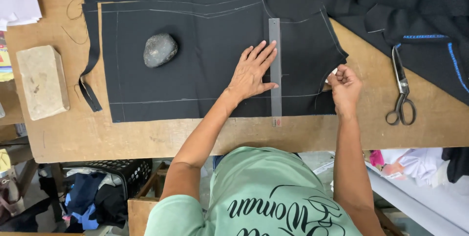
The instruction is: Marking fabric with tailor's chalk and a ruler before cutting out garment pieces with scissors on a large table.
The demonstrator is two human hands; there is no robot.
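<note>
A dark cloth piece (195, 65) marked with chalk lines lies flat on the wooden table (122, 136). Across it stands a long clear ruler (275, 94), running from the near edge toward the far side. My left hand (251, 72) presses flat on the cloth and the ruler, fingers spread. At the cloth's curved right edge, my right hand (345, 85) is closed around a small pale piece of chalk (334, 72). A grey stone (159, 49) rests on the cloth's left part as a weight.
Metal scissors (401, 89) lie on the table to the right, beside more dark fabric with blue stitching (430, 31). A pale stone block (43, 81) sits at the left. A black basket of clothes (110, 187) stands under the table.
</note>
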